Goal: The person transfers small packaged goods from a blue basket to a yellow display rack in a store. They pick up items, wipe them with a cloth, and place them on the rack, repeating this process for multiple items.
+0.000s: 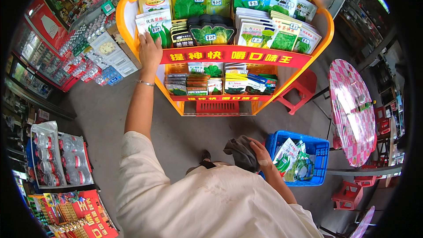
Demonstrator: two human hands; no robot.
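Observation:
My left hand reaches up to the left end of a yellow display rack, its fingers on the lower front of a white seed packet with green pods on it. Whether the fingers grip the packet or only rest on it does not show. Black-backed packets stand to the right of it in the same tier. Low in front of my body, my right hand holds a crumpled dark grey cloth. Just right of that hand, a blue plastic basket holds several loose seed packets.
A red plastic stool stands right of the rack, by a round table with a pink checked cover. Cartons and bottle packs stand left of the rack. Packed large bottles sit at the lower left.

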